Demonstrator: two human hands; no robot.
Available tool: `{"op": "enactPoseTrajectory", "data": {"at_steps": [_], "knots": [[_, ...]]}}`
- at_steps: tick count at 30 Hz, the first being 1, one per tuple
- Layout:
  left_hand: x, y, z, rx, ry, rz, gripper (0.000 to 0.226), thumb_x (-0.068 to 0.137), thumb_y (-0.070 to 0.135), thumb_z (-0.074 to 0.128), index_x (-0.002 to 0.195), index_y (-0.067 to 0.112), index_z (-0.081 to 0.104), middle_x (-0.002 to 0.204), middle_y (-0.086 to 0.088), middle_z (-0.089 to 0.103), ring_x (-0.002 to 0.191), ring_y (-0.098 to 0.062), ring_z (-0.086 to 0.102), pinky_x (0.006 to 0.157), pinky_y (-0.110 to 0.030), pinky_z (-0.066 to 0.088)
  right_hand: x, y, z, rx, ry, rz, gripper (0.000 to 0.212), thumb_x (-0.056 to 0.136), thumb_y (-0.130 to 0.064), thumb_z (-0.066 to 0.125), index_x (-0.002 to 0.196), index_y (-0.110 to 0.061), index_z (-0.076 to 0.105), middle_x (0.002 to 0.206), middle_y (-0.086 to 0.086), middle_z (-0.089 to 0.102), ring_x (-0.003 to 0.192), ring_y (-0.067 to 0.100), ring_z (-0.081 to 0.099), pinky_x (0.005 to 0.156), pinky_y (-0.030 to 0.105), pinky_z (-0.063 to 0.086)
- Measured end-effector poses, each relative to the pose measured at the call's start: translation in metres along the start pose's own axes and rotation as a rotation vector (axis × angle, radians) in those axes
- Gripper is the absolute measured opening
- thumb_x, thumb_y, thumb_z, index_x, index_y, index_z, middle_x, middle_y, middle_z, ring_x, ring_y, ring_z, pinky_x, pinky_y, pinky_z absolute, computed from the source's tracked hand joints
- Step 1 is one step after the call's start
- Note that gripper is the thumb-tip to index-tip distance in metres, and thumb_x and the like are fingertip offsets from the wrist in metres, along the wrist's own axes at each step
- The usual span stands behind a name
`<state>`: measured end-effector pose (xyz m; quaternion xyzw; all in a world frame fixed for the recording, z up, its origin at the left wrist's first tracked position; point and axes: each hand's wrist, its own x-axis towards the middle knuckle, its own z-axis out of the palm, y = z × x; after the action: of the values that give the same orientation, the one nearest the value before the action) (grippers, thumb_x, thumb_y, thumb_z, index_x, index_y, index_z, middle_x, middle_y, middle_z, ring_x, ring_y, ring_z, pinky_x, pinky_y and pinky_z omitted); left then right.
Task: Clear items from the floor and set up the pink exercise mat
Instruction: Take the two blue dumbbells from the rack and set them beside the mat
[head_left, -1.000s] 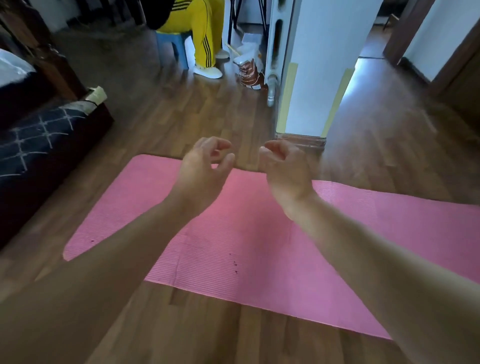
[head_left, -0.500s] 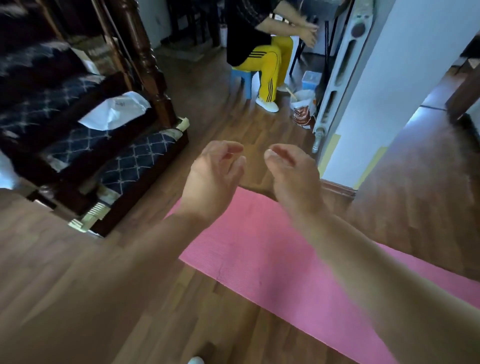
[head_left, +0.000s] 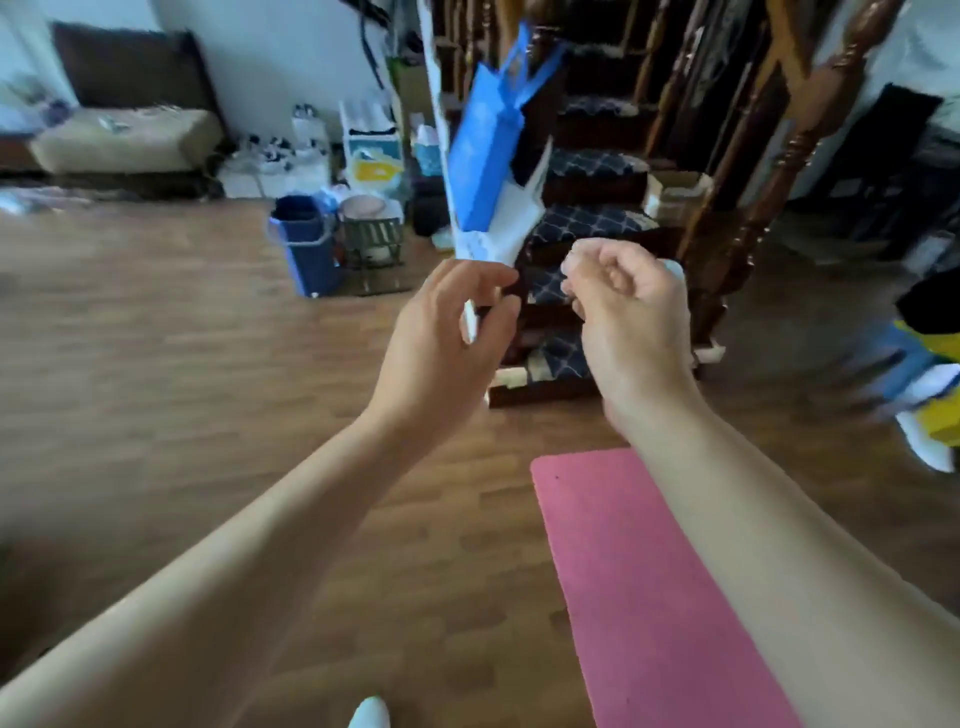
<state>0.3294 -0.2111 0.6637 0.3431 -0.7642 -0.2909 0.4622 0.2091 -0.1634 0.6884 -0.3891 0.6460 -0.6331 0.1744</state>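
Observation:
The pink exercise mat (head_left: 649, 597) lies flat on the wooden floor at the lower right, its near end partly under my right forearm. Both my hands are raised above the floor in front of the staircase. My left hand (head_left: 441, 332) has its fingers loosely curled; a white sliver shows in the gap by the thumb, and I cannot tell whether it is held. My right hand (head_left: 628, 312) is curled into a fist with nothing visible in it.
A carpeted wooden staircase (head_left: 587, 223) rises ahead, with a blue bag (head_left: 488, 140) hanging at its rail. A blue bucket (head_left: 304, 244), a wire basket (head_left: 371, 239) and clutter stand at the back. A sofa (head_left: 124, 140) is far left. A seated person's white shoe (head_left: 924, 441) is right.
The view has swung left, from the mat's middle to its end and the staircase. My hands stay raised side by side; the right hand's fingers have curled tighter.

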Motion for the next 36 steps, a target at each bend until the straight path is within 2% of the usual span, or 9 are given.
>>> {"op": "enactPoseTrajectory", "data": {"at_steps": [4, 7, 15, 19, 25, 27, 30, 33, 36], "knots": [[-0.021, -0.039, -0.119, 0.145, 0.331, -0.13, 0.019, 0.087, 0.02, 0.057, 0.103, 0.015, 0.067, 0.098, 0.008, 0.064, 0.092, -0.003, 0.062, 0.09, -0.024, 0.049, -0.02, -0.031, 0.129, 0.146, -0.329, -0.089, 0.008, 0.093, -0.019, 0.058, 0.088, -0.018, 0.063, 0.078, -0.006, 0.062, 0.076, 0.004, 0.057, 0.077, 0.02, 0.048], [-0.049, -0.069, -0.194, 0.24, 0.529, -0.233, 0.02, 0.088, 0.02, 0.056, 0.103, 0.014, 0.067, 0.099, 0.006, 0.063, 0.093, -0.006, 0.063, 0.092, -0.032, 0.051, -0.051, -0.048, 0.216, 0.2, -0.534, -0.133, 0.017, 0.093, -0.019, 0.057, 0.078, -0.026, 0.06, 0.069, -0.009, 0.058, 0.066, 0.003, 0.054, 0.069, 0.018, 0.046], [-0.128, -0.14, -0.354, 0.495, 0.901, -0.477, 0.014, 0.091, 0.017, 0.057, 0.102, 0.015, 0.066, 0.1, 0.005, 0.064, 0.088, 0.002, 0.061, 0.084, -0.017, 0.049, -0.15, -0.076, 0.413, 0.33, -0.986, -0.066, 0.015, 0.092, -0.019, 0.059, 0.079, -0.027, 0.061, 0.078, -0.005, 0.063, 0.071, 0.01, 0.058, 0.065, 0.02, 0.048], [-0.146, -0.159, -0.392, 0.535, 1.015, -0.55, 0.013, 0.091, 0.016, 0.055, 0.1, 0.016, 0.065, 0.102, 0.0, 0.065, 0.088, 0.001, 0.062, 0.085, -0.015, 0.049, -0.179, -0.076, 0.472, 0.36, -1.127, -0.054, 0.013, 0.09, -0.021, 0.061, 0.079, -0.026, 0.062, 0.08, -0.004, 0.066, 0.075, 0.012, 0.061, 0.072, 0.025, 0.05], [-0.172, -0.214, -0.433, 0.552, 1.251, -0.768, 0.01, 0.093, 0.014, 0.056, 0.098, 0.019, 0.063, 0.095, 0.0, 0.065, 0.088, -0.008, 0.064, 0.085, -0.027, 0.053, -0.204, -0.057, 0.563, 0.326, -1.393, 0.018, 0.008, 0.093, -0.018, 0.059, 0.088, -0.023, 0.063, 0.084, -0.003, 0.065, 0.081, 0.012, 0.061, 0.074, 0.022, 0.051], [-0.177, -0.234, -0.437, 0.556, 1.329, -0.837, 0.009, 0.094, 0.014, 0.055, 0.097, 0.02, 0.062, 0.091, 0.0, 0.065, 0.084, -0.005, 0.063, 0.08, -0.02, 0.052, -0.205, -0.046, 0.59, 0.271, -1.457, 0.018, 0.006, 0.093, -0.021, 0.059, 0.095, -0.02, 0.064, 0.088, -0.003, 0.065, 0.085, 0.012, 0.062, 0.081, 0.026, 0.053], [-0.176, -0.269, -0.444, 0.58, 1.402, -0.893, 0.01, 0.095, 0.015, 0.053, 0.098, 0.018, 0.063, 0.094, -0.001, 0.064, 0.082, -0.002, 0.061, 0.073, -0.007, 0.048, -0.204, -0.032, 0.635, 0.234, -1.559, 0.005, 0.006, 0.093, -0.021, 0.059, 0.095, -0.019, 0.064, 0.089, -0.002, 0.066, 0.084, 0.012, 0.061, 0.08, 0.026, 0.052], [-0.174, -0.3, -0.452, 0.577, 1.445, -0.954, 0.011, 0.096, 0.019, 0.052, 0.099, 0.021, 0.062, 0.098, 0.001, 0.064, 0.086, -0.002, 0.06, 0.076, -0.01, 0.048, -0.215, -0.019, 0.674, 0.182, -1.656, -0.012, 0.004, 0.093, -0.021, 0.058, 0.092, -0.02, 0.062, 0.085, -0.005, 0.063, 0.082, 0.012, 0.06, 0.076, 0.022, 0.049], [-0.173, -0.327, -0.469, 0.556, 1.458, -1.036, 0.015, 0.097, 0.022, 0.05, 0.105, 0.018, 0.062, 0.102, 0.004, 0.061, 0.086, 0.0, 0.056, 0.073, -0.004, 0.044, -0.236, -0.009, 0.709, 0.14, -1.727, -0.007, 0.006, 0.094, -0.02, 0.057, 0.094, -0.017, 0.062, 0.083, -0.005, 0.061, 0.081, 0.011, 0.057, 0.074, 0.02, 0.047]]}}
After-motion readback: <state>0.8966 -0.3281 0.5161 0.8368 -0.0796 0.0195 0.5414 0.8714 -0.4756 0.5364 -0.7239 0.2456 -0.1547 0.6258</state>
